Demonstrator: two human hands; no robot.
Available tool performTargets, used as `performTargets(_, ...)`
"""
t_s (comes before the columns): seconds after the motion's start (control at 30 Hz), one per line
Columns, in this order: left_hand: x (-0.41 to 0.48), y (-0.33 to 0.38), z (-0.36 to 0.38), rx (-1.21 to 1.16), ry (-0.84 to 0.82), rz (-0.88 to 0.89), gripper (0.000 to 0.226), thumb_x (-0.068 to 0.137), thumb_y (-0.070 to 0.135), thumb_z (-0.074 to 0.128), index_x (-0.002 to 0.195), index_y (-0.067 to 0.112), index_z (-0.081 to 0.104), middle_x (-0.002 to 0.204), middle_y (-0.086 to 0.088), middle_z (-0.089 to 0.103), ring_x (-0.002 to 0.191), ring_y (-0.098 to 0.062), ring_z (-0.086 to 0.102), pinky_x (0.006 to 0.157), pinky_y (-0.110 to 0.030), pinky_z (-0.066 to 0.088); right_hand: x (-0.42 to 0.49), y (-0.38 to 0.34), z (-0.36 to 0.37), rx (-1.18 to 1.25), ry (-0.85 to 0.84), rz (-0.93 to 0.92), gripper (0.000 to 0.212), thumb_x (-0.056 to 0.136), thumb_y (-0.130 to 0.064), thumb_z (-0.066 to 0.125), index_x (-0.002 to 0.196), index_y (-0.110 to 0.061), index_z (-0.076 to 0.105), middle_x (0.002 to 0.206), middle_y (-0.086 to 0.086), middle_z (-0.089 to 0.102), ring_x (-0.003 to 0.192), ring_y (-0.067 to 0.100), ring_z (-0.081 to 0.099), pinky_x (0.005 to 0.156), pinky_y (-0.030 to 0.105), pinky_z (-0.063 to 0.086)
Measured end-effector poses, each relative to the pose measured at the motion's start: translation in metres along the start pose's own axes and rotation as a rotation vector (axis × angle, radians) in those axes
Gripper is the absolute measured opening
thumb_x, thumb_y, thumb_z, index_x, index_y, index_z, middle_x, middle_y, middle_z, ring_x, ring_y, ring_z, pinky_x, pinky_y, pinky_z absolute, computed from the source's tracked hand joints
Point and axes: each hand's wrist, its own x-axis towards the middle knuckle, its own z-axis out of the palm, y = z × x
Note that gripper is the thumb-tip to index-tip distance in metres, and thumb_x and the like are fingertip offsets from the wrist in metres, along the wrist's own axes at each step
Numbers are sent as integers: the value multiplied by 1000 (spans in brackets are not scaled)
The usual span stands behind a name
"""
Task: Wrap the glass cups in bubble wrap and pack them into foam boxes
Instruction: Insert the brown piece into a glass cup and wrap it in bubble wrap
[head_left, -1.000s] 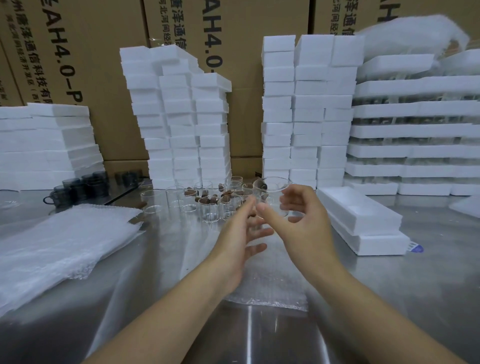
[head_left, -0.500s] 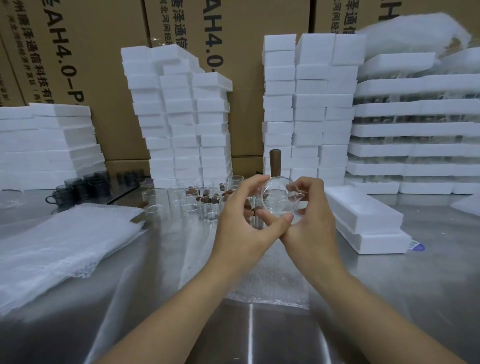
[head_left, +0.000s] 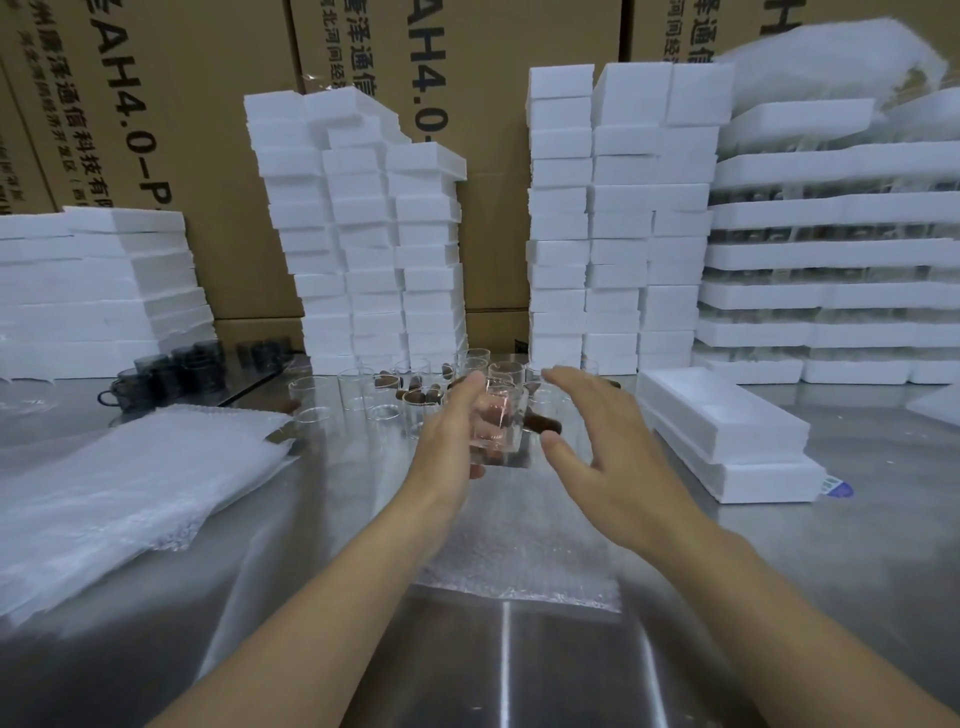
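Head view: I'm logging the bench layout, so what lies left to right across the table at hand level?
bubble wrap sheets in a pile → left hand → glass cup it grips → right hand, open → foam boxes

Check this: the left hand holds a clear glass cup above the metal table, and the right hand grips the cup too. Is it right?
Not quite. The right hand does not grip the glass cup: it is open beside it, fingers spread. The left hand does hold it above the metal table, as the head view shows.
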Motion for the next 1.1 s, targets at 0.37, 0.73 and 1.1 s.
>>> performTargets(0.37, 3, -8, 5, -20, -16, 95, 52, 105, 70, 36, 119, 30, 66, 97, -3, 76, 81, -11, 69, 76, -31, 49, 12, 15, 2, 211, 129, 203, 14, 101, -28, 68, 94, -37, 75, 85, -19, 74, 83, -3, 67, 74, 18, 49)
performTargets(0.73, -17, -30, 23, 1104, -317, 457, 39, 92, 69, 59, 88, 31, 55, 78, 10, 65, 75, -6, 57, 64, -34, 43, 14, 26, -14, 785, 387, 644, 12, 101, -25, 70, 94, -18, 77, 77, -12, 73, 62, -8, 66, 71, 22, 46)
performTargets(1.1, 15, -23, -3, 428, 153, 315, 20, 96, 39, 72, 78, 33, 78, 78, 17, 72, 75, -2, 64, 75, -33, 52, 12, 11, -12, 671, 47, 481, 13, 96, -26, 76, 86, -24, 82, 79, -8, 79, 67, -4, 70, 60, 8, 48)
